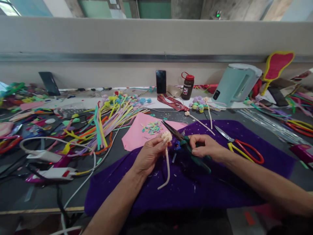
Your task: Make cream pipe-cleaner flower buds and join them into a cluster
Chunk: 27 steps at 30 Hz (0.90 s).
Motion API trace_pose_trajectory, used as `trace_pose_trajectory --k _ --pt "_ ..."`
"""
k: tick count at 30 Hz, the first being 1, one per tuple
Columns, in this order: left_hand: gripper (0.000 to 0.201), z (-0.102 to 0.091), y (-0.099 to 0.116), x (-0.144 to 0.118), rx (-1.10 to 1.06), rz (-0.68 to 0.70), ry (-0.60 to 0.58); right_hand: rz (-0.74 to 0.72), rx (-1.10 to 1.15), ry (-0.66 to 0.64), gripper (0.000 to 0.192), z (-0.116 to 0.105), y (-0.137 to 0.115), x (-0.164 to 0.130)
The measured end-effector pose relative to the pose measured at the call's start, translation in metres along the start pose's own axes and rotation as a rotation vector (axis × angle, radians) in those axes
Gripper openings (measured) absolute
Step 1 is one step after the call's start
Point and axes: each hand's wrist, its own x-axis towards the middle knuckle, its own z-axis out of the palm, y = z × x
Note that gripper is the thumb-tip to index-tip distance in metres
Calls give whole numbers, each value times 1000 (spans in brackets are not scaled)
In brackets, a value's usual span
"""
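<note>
In the head view, my left hand (149,154) pinches a cream pipe-cleaner flower (167,137) just under its head. Its bent stem (168,169) hangs down over the purple cloth (146,192). My right hand (205,147) is closed around long-nose pliers (182,141) with dark green handles, their tip pointing up and left, just above the flower head. Behind my hands, small pastel clippings (152,128) lie on a pink sheet (132,135). To the right of the pliers rest scissors (246,151) with red and yellow handles.
A bundle of colourful pipe cleaners (107,125) lies at left, beside power strips (52,173) and white cables. Along the back stand a phone (161,82), a red-capped bottle (188,87) and a mint kettle (236,85). Another cream-headed stem (200,122) lies behind the pliers.
</note>
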Motion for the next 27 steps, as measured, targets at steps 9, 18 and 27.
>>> trace_pose_trajectory --k 9,18,27 --pt "30 1 1 1 -87 -62 -3 -33 -403 -189 24 20 -24 25" --pt "25 -2 3 -1 -35 3 20 -178 -888 4 29 39 -23 14" --pt "23 -2 -1 1 -85 -10 -42 -232 -1022 111 15 44 -13 19"
